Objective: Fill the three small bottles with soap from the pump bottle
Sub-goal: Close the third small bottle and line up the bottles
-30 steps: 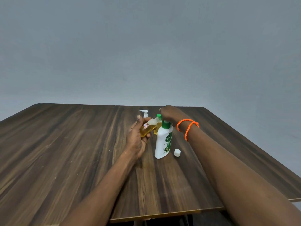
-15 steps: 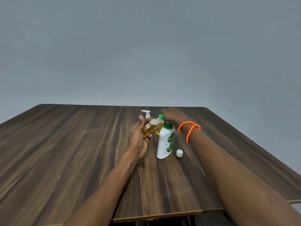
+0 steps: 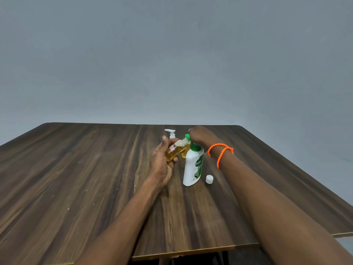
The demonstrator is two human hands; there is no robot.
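- The left hand (image 3: pixel 162 161) is curling its fingers and thumb around a small amber bottle (image 3: pixel 174 151), tilting it so its open neck is pointing toward two o'clock, up against the pump bottle's spout.
- The right hand (image 3: pixel 200 137) is lying over the green pump head of the white pump bottle (image 3: pixel 193 167), fingers bent down over it; how tightly they are closing cannot be told. Two orange bands (image 3: pixel 219 153) are circling that wrist.
- The pump bottle is standing upright near the table's middle; a second amber bottle (image 3: pixel 185 153) is showing just behind it at eleven o'clock, partly hidden by the tilted one.
- A small bottle with a white pump top (image 3: pixel 171 133) is standing at twelve o'clock from the left hand, only its top showing.
- A white cap (image 3: pixel 209 179) is lying on the wood at four o'clock from the pump bottle's base, just beside it.
- The dark wood-grain table (image 3: pixel 76 178) is stretching out under both forearms, with pale specks scattered on its left half, and a plain grey wall (image 3: pixel 172 54) is filling everything beyond the far edge.
- Compared with half a second ago, both hands are keeping the same hold, and the bottles and cap are sitting where they were.
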